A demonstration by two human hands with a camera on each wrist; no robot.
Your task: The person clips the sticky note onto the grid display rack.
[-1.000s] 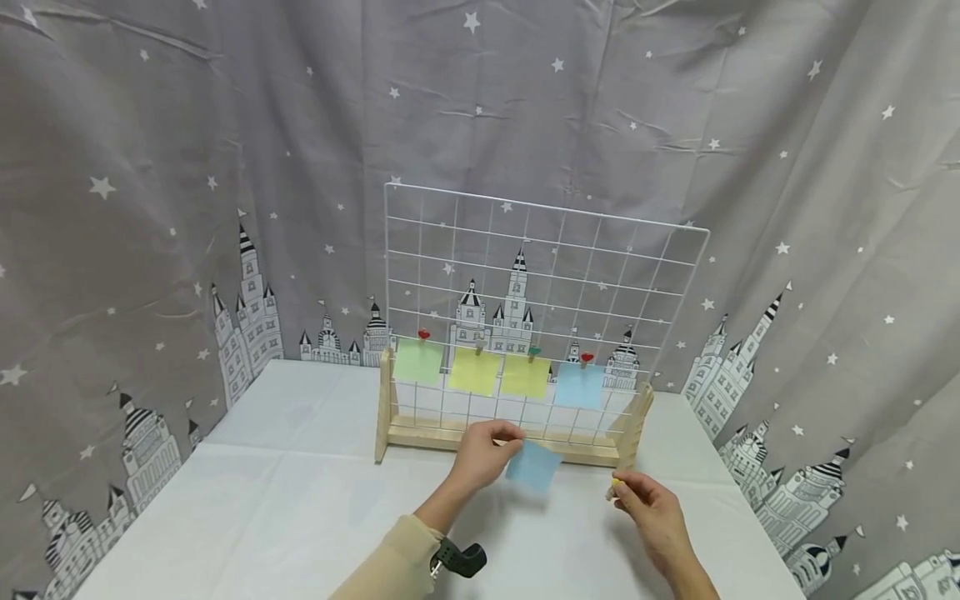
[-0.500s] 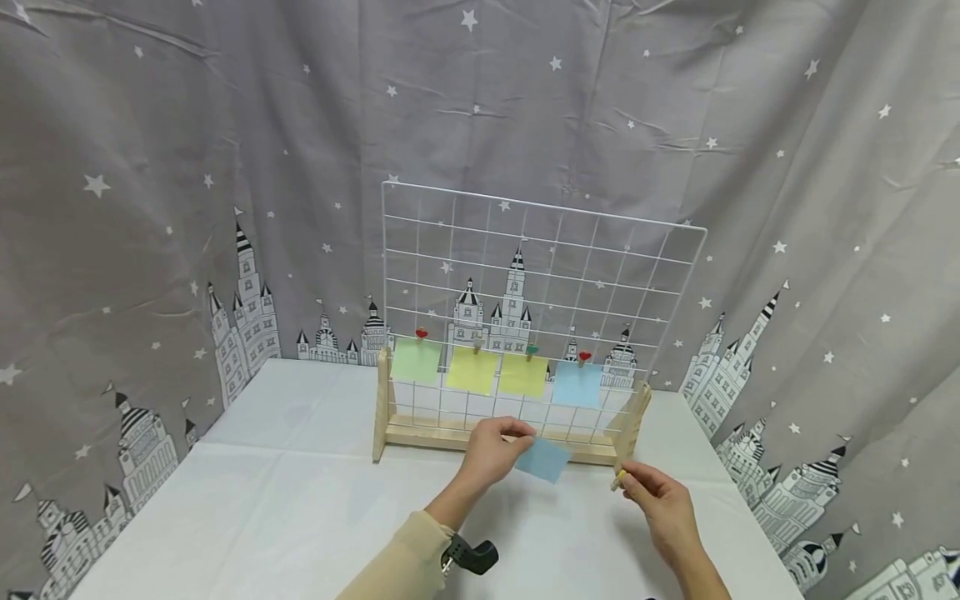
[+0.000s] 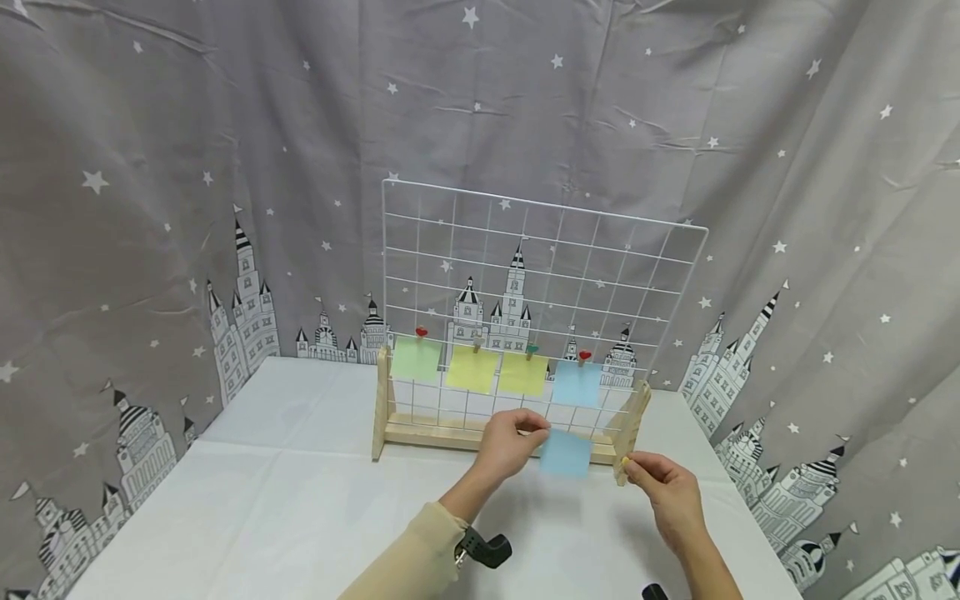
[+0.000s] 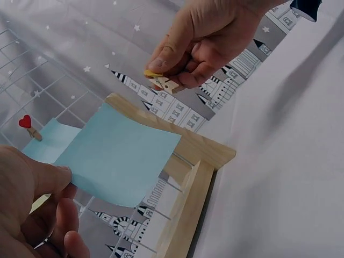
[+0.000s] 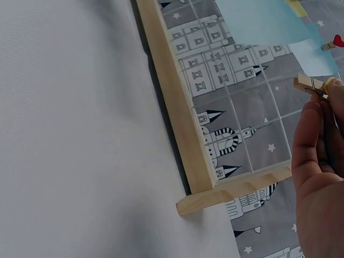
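Note:
My left hand (image 3: 510,443) pinches a light blue paper note (image 3: 566,454) by its edge, between thumb and fingers. The note hangs in front of the wooden base of a white wire grid rack. My right hand (image 3: 670,493) pinches a small wooden clothespin (image 4: 164,83) with a yellow decoration, a short way right of the note. In the right wrist view, the clothespin's wooden tip (image 5: 303,82) points away from the fingers. On the rack hang a green note (image 3: 417,358), two yellow notes (image 3: 472,368) and another blue note (image 3: 577,383), each under a small clothespin.
The rack's wooden base (image 3: 431,436) stands on a white-covered table (image 3: 247,500). A wooden side foot (image 3: 630,429) rises near my right hand. Red heart clothespins (image 3: 585,356) top the green and blue notes. Behind hangs a grey curtain (image 3: 300,125) with stars and castles.
My left hand has moved right and slightly up with the blue note, which now faces the head camera more squarely. My right hand has risen slightly with the clothespin.

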